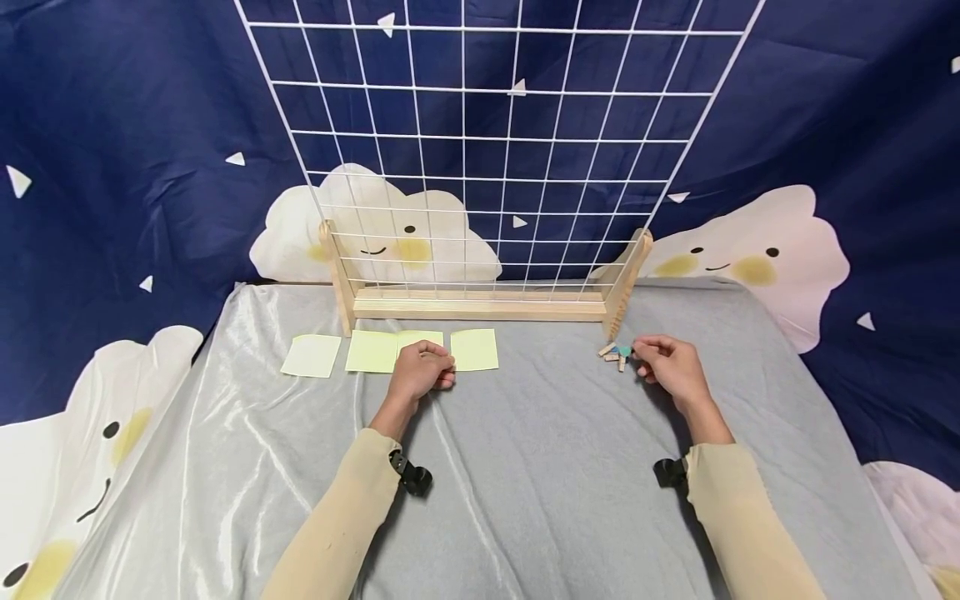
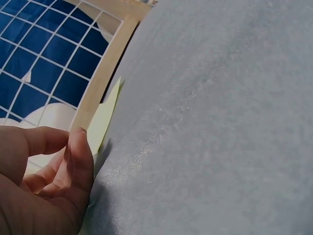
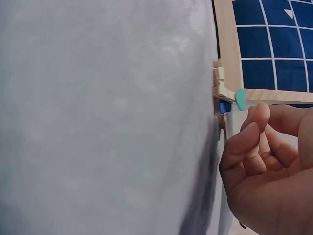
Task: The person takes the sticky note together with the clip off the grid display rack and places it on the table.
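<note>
My left hand [image 1: 423, 367] hovers by a row of yellow sticky notes. Its fingers are loosely curled, and nothing shows between thumb and index in the left wrist view. One note [image 1: 420, 337] is partly covered by that hand; another note [image 1: 475, 350] lies just right of it. My right hand [image 1: 672, 367] is beside a small pile of wooden clothespins [image 1: 611, 357], thumb and index near each other. A green heart-shaped piece [image 3: 240, 99] and a blue piece [image 3: 225, 106] sit among the pins, just beyond those fingertips. No pin is visible in its grasp.
A white wire grid [image 1: 487, 136] stands upright in a wooden base [image 1: 480, 310] behind the notes. Two more notes, one pale [image 1: 311, 357] and one yellow [image 1: 371, 352], lie to the left. Grey cloth [image 1: 540, 467] covers the table; a navy curtain [image 1: 150, 100] hangs behind.
</note>
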The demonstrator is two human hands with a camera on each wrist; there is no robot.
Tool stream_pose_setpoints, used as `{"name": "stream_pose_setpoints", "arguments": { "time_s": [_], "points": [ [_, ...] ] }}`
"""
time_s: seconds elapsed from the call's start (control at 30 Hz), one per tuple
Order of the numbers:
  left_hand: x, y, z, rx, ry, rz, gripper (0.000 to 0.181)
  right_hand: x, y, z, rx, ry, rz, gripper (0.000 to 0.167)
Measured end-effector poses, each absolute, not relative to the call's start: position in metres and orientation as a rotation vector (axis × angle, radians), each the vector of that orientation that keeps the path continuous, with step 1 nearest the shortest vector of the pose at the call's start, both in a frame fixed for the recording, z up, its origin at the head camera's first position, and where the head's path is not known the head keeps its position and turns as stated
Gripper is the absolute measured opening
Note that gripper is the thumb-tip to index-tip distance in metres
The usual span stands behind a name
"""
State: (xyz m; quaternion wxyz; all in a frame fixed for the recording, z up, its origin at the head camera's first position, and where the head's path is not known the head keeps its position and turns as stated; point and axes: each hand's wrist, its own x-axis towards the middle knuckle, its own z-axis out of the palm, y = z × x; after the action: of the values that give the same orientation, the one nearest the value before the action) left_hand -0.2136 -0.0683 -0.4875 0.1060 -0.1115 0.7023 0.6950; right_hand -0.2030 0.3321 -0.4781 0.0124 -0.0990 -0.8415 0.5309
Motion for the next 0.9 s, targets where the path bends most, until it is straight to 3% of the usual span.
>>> {"name": "stream_pose_setpoints", "arguments": {
  "time_s": [0.63,0.9],
  "points": [
    [-0.212,-0.1,-0.479,-0.341,2.055,2.282,0.011,-0.207,0.306,-0.442,-0.111,-2.596,1.583,0.035],
    [-0.208,-0.118,-0.466,-0.293,2.27,2.166,0.013,-0.211,0.292,-0.429,0.014,-2.569,1.454,0.032]
  ]
}}
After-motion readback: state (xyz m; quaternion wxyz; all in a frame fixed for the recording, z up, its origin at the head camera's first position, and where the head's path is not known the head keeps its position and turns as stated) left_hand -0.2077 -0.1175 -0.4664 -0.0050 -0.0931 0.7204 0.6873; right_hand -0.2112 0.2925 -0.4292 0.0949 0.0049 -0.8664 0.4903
